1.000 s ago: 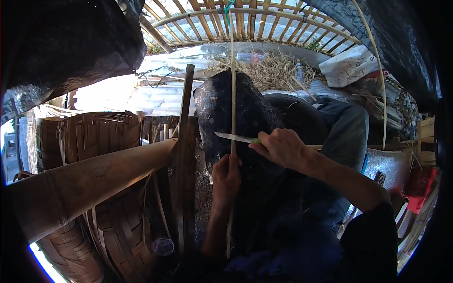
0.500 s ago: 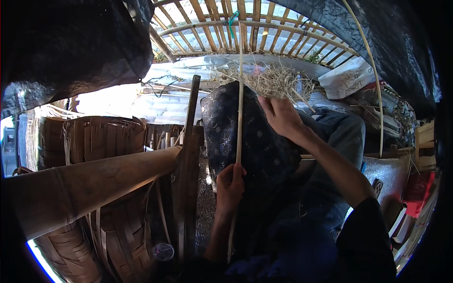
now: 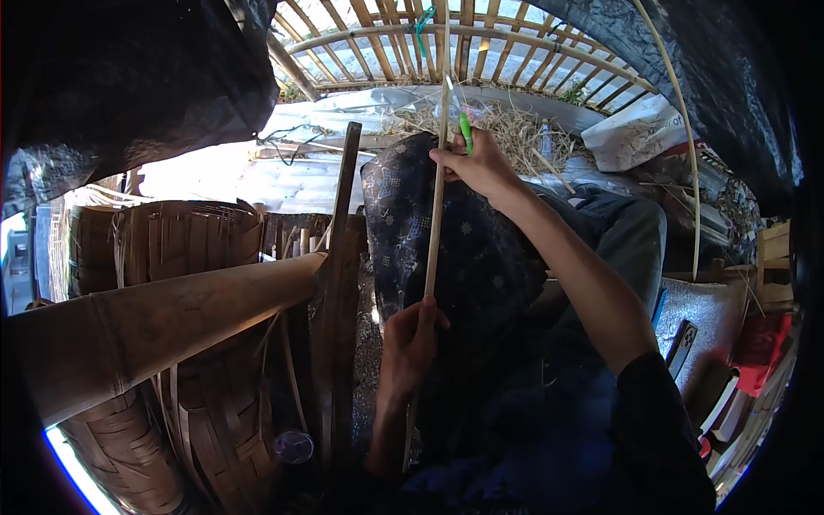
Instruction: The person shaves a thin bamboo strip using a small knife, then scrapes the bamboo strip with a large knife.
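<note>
- Where my left hand (image 3: 408, 348) pinches the pale strip (image 3: 435, 227), below centre,
- my right hand (image 3: 482, 169), upper centre, grips a green-handled knife (image 3: 466, 129), thumb touching the strip.

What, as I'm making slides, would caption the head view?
Left grip holds a pale strip; right grip holds a green-handled knife.

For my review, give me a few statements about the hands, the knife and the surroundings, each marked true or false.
1. The left hand grips a pale strip. True.
2. The right hand is empty. False: the right hand holds a knife.
3. The knife's handle is green. True.
4. The cloth behind the strip is plain white. False: the cloth is dark and patterned.
5. The right hand is nearer the slatted frame than the left hand. True.
</note>
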The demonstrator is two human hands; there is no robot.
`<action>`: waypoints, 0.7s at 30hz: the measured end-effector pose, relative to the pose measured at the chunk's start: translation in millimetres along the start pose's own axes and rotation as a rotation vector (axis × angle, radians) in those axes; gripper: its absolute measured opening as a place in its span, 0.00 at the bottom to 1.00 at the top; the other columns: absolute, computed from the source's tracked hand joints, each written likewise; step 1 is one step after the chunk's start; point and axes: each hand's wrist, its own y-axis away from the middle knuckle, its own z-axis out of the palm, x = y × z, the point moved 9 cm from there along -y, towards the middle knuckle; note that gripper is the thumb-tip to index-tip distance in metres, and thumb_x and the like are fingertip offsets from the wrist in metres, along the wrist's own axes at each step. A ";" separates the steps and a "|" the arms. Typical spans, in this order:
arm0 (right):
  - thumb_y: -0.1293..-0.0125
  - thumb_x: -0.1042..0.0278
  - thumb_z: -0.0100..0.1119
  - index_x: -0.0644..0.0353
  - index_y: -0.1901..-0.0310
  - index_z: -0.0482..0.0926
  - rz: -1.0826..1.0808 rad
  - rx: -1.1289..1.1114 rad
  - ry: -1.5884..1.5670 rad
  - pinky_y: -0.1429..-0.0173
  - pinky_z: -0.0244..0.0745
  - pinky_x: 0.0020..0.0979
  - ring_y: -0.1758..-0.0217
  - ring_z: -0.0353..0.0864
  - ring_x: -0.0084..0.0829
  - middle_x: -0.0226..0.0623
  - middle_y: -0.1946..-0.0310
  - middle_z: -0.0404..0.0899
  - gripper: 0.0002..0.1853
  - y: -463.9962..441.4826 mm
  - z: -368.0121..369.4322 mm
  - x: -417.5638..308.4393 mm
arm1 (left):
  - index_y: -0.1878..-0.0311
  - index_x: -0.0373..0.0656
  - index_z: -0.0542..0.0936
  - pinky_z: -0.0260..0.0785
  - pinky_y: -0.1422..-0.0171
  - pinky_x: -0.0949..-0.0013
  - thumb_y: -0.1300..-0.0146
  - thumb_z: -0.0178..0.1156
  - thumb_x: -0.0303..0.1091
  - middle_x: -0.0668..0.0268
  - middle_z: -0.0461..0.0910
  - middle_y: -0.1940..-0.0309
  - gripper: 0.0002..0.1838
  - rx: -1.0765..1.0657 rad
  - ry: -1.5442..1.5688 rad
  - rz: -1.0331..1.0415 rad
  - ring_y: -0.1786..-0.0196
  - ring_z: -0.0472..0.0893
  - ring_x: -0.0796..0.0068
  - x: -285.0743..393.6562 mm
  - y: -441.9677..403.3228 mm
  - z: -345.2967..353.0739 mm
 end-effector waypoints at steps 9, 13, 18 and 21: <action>0.27 0.50 0.44 0.64 0.76 0.72 -0.218 -0.337 0.608 0.75 0.68 0.44 0.82 0.77 0.47 0.47 0.88 0.71 0.26 134.2 -5.4 -20.4 | 0.75 0.37 0.76 0.60 0.74 0.67 0.26 0.43 0.45 0.69 0.68 0.87 0.26 0.118 -0.018 0.068 0.81 0.69 0.78 -6.0 -13.1 -1.0; 0.28 0.49 0.46 0.62 0.76 0.73 -0.251 -0.477 0.952 0.74 0.75 0.46 0.80 0.80 0.49 0.48 0.86 0.75 0.25 151.2 4.4 -11.5 | 0.73 0.35 0.76 0.63 0.73 0.63 0.26 0.44 0.43 0.61 0.72 0.86 0.24 0.156 -0.252 0.029 0.81 0.74 0.69 7.7 -3.0 5.3; 0.28 0.48 0.46 0.62 0.76 0.74 -0.246 -0.508 1.011 0.74 0.77 0.45 0.80 0.80 0.49 0.47 0.87 0.75 0.26 140.5 5.2 -2.7 | 0.74 0.34 0.76 0.64 0.73 0.61 0.28 0.46 0.39 0.56 0.74 0.85 0.21 0.165 -0.302 0.117 0.82 0.76 0.62 13.2 0.7 10.1; 0.28 0.48 0.47 0.63 0.78 0.74 -0.284 -0.433 1.005 0.74 0.77 0.45 0.80 0.80 0.49 0.48 0.87 0.75 0.27 127.4 5.4 1.8 | 0.74 0.34 0.76 0.63 0.74 0.62 0.29 0.47 0.38 0.57 0.73 0.86 0.21 0.168 -0.277 0.112 0.82 0.75 0.64 14.2 0.8 10.5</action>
